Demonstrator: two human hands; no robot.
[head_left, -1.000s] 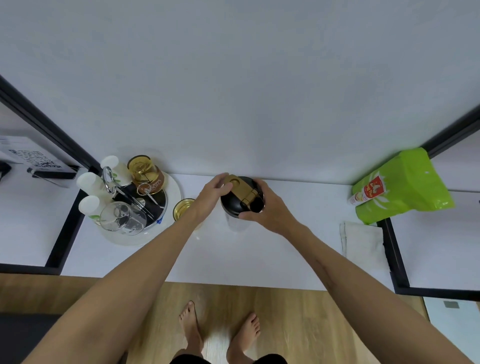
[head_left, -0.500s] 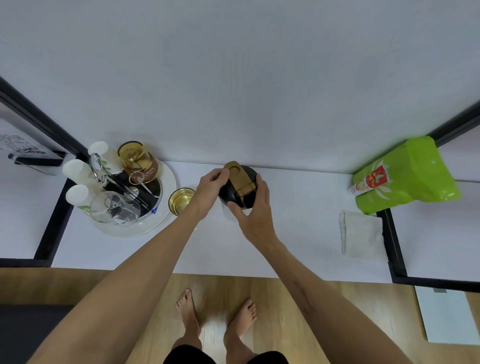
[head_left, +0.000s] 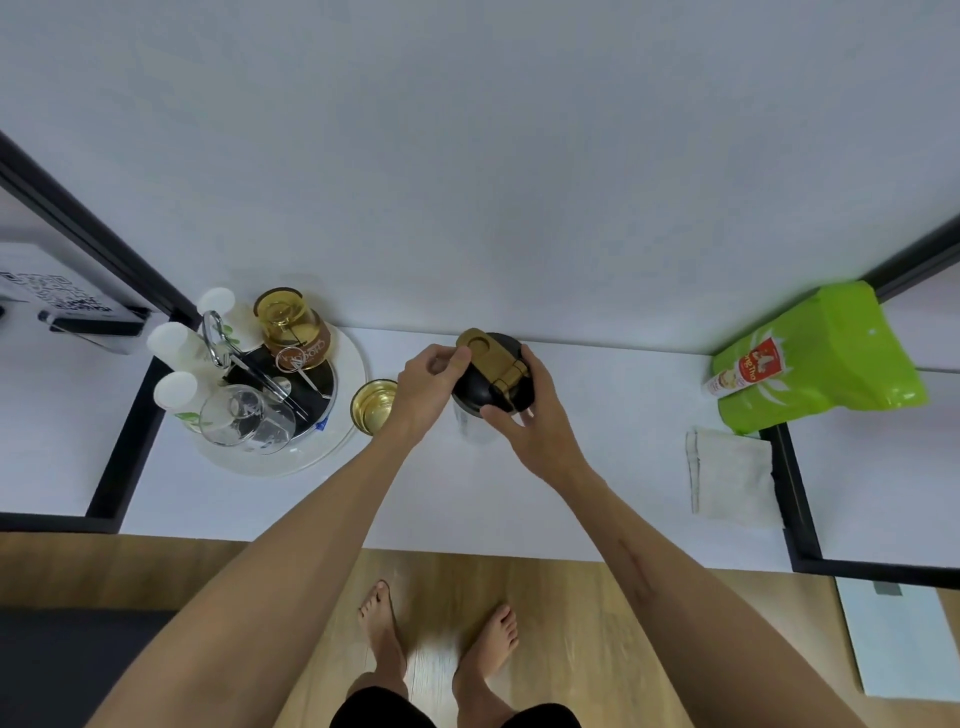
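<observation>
The black bottle lid (head_left: 488, 387), standing between both hands on its clear bottle, is gripped by the curled right hand (head_left: 537, 423), while its gold flip cap (head_left: 485, 356) is pinched by the left hand (head_left: 426, 382).

Worked from a single view: a wide-angle camera on the person's head, facing forward and steeply down. The wall (head_left: 467, 156) filled the upper half. The white counter (head_left: 597, 478) lay near, across mid-frame. Left hand (head_left: 423, 387) and right hand (head_left: 535, 431) met on the bottle (head_left: 478, 387) at centre. Wood floor (head_left: 597, 623) and bare feet (head_left: 384, 623) showed along the bottom. The lens bowed the edges.
</observation>
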